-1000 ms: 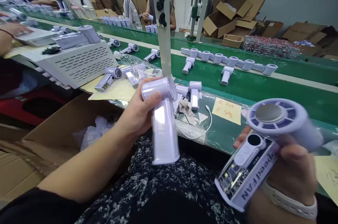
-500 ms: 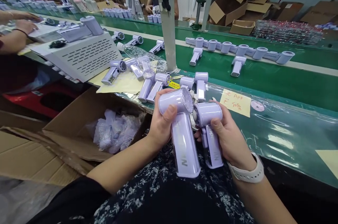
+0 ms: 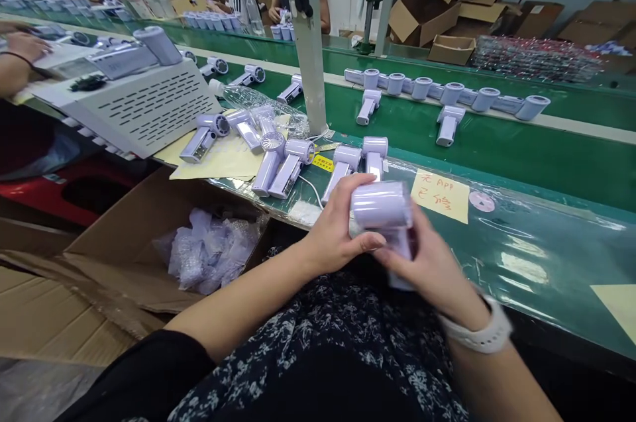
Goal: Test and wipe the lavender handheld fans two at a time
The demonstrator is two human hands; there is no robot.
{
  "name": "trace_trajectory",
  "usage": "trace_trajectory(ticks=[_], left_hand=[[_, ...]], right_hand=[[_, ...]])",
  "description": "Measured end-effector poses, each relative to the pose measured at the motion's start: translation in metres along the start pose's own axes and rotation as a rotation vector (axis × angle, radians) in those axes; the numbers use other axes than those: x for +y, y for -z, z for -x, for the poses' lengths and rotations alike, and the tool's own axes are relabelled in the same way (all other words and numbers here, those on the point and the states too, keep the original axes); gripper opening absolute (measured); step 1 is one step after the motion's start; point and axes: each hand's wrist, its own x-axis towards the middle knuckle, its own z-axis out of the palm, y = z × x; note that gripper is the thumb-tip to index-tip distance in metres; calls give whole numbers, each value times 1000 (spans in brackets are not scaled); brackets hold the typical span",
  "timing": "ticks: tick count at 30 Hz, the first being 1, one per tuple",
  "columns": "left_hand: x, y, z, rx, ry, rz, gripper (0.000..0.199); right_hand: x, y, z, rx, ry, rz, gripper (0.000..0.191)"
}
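Note:
A lavender handheld fan (image 3: 381, 205) is between my two hands, close in front of my body, its handle blurred by motion. My right hand (image 3: 432, 263) is closed round the handle just below the round head. At the head's left end, my left hand (image 3: 335, 230) grips with fingers behind it and thumb below. Only one fan shows clearly in the hands. Just beyond them on the bench lie more handheld fans, among them one with a finned head (image 3: 272, 142), one beside it (image 3: 293, 167) and another (image 3: 342, 170).
A white slotted metal box (image 3: 154, 107) stands at left, with a fan on top. An open carton (image 3: 114, 256) below holds bubble-wrapped items. A post (image 3: 311, 64) rises from the bench. Fans lie on the green conveyor (image 3: 407, 137). A co-worker's hand (image 3: 24, 48) is far left.
Two fans were held, one in each hand; now one shows between both hands. My left hand has moved right to its head. The view has shifted slightly.

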Motion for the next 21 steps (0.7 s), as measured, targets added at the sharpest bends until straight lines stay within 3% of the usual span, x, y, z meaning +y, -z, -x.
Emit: trace_trajectory(ticks=[1,3,4,6,7,9,11,13,16,21], left_hand=[[-8,7,-7,-57,9,-128,67],[-27,21,-21,-40,69,-400,52],[-37,26,-26,4,108,-514,43],[-54,32,-31,43,164,-641,31],[-61,32,-31,22,177,-655,29],[-70,30,-30,-41,185,-635,29],[-72,26,-27,-64,191,-612,31],[-70,25,-25,-72,201,-601,35],[-68,27,-22,-102,185,-602,35],[-72,28,-14,-47,105,-641,33]], right_hand=[[5,19,-3,117,-48,195,103],[23,65,-8,358,-160,607,106],[36,90,-9,406,-197,762,104],[62,133,-5,360,-296,972,92],[74,150,-3,407,-311,1052,87],[91,168,0,633,-291,1151,73],[98,167,-9,751,-204,1156,65],[99,152,-36,651,-97,1127,58],[97,125,-103,436,-11,1097,42],[81,104,-216,428,-28,1064,34]])
